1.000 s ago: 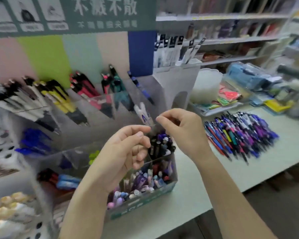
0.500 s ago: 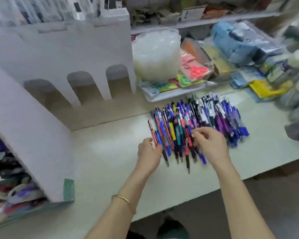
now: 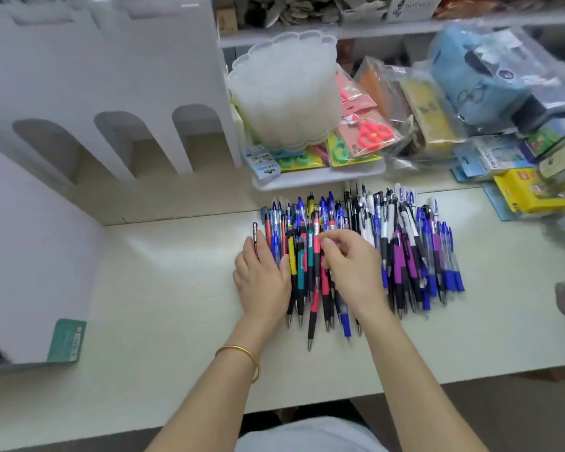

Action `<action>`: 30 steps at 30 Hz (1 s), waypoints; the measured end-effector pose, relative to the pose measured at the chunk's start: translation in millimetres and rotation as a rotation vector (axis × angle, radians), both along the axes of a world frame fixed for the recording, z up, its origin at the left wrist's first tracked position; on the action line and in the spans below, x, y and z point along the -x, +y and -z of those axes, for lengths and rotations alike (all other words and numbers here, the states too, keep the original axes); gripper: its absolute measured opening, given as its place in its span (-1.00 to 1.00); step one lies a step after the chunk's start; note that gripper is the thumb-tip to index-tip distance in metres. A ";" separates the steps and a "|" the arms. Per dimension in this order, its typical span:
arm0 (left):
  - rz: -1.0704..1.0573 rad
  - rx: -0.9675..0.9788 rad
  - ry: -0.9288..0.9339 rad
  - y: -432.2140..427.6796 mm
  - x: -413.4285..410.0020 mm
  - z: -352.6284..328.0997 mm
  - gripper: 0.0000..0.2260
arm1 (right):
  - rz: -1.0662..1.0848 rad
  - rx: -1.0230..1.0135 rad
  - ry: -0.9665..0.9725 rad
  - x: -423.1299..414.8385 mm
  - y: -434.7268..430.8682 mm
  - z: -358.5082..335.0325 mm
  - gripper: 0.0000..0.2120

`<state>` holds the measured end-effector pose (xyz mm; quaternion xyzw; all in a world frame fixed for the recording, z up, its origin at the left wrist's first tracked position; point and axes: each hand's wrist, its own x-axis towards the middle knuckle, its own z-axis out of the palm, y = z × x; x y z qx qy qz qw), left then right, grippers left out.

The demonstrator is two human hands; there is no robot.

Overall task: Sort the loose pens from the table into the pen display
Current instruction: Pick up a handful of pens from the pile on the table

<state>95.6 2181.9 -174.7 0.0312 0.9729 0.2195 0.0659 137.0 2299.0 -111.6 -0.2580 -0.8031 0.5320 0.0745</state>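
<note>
My left hand [image 3: 263,278] lay flat on the pen pile [image 3: 405,249]; right hand [image 3: 353,269] curled, grip unclear. Packed pens could snag, scatter.

on my feed the left hand [image 3: 263,282] lies palm down on the left edge of the pile of pens [image 3: 405,249], fingers straight, with a dark red pen [image 3: 255,233] right against the index finger. the right hand [image 3: 353,272] is over the middle of the pile, fingers curled toward a pink pen [image 3: 316,243]; i cannot tell whether they pinch it. a gold bangle [image 3: 242,353] circles the left wrist. the pens lie side by side on the white surface [image 3: 177,288]. the pen display [image 3: 30,256] shows only a white side wall at far left. just behind the pile sits a tray [image 3: 320,176] of packaged scissors.
</note>
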 end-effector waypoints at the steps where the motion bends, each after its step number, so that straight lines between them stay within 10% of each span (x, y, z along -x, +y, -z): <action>1: -0.009 -0.012 -0.001 0.0 2.3 -0.1 -0.43 | -0.015 -0.012 0.009 3.9 -0.3 0.1 -0.84; 12: -0.090 0.012 -0.057 -4.7 29.5 -2.5 -0.27 | -0.572 -0.524 -0.226 42.7 -11.6 5.8 -0.74; 30: -0.096 -0.005 0.021 -0.9 53.8 4.9 -0.28 | -0.384 -0.197 -0.127 49.5 8.2 12.4 -0.80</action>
